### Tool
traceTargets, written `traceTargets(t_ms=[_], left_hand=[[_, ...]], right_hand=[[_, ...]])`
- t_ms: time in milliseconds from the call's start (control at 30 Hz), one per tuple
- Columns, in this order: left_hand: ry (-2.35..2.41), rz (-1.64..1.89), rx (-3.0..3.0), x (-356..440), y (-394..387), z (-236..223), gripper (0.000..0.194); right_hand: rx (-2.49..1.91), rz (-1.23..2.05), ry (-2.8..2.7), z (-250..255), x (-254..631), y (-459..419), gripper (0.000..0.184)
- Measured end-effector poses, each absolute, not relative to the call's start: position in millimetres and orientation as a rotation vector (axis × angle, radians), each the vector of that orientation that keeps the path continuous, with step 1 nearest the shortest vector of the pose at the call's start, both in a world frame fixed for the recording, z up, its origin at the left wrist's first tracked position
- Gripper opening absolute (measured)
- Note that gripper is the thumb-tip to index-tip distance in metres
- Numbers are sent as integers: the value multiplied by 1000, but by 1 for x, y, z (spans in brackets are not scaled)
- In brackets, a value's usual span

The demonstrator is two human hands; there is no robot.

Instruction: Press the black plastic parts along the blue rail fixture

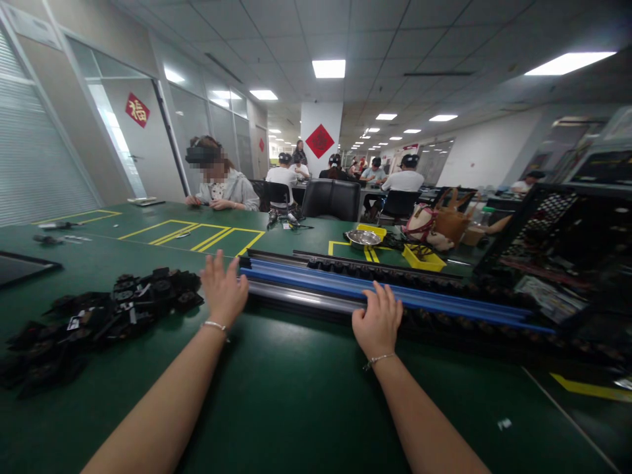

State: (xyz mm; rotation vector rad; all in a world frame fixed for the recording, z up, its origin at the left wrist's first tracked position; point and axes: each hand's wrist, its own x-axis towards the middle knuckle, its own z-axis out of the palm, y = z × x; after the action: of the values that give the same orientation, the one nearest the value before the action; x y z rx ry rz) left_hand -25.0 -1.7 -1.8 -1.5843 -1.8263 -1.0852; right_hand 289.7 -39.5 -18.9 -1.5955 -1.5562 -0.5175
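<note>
Long blue strips (pixel 444 299) lie across the green table, beside a silver-grey tube or rail (pixel 306 295) and black rails with small wheel-like parts. My left hand (pixel 223 293) is at the left end of these strips, fingers spread and pointing up, open. Whether its fingertips touch the end cannot be told. Over the silver piece and the near edge of the blue strips rests my right hand (pixel 378 321), its fingers stretched forward and thumb apart. It seems to touch them without a grip. Left of my left hand sits a heap of small black parts (pixel 118 306).
Beyond the strips stand a metal bowl (pixel 364 237) and a yellow tray (pixel 423 259). A dark mesh frame (pixel 553 243) rises at the right. Across the table a person (pixel 224 184) sits with hands on the tabletop. Bags (pixel 451 220) lie at back right.
</note>
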Motion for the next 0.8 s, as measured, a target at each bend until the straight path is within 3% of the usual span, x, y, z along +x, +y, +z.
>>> traceTargets(t_ms=[267,467,800], left_hand=[[-1486,-804,-2284,95,-16,-18,46],[-1658,-746,-2302,124,-19,-22,44],[-1475,-824,-2482,166,-30,-27,40]], right_hand=[[-1577,-318,-1509,-25,308,-29,34],[-1609,-309,-1504,-25,299,-29,36],[-1610,-224,-1528,-24,310,-30,39]])
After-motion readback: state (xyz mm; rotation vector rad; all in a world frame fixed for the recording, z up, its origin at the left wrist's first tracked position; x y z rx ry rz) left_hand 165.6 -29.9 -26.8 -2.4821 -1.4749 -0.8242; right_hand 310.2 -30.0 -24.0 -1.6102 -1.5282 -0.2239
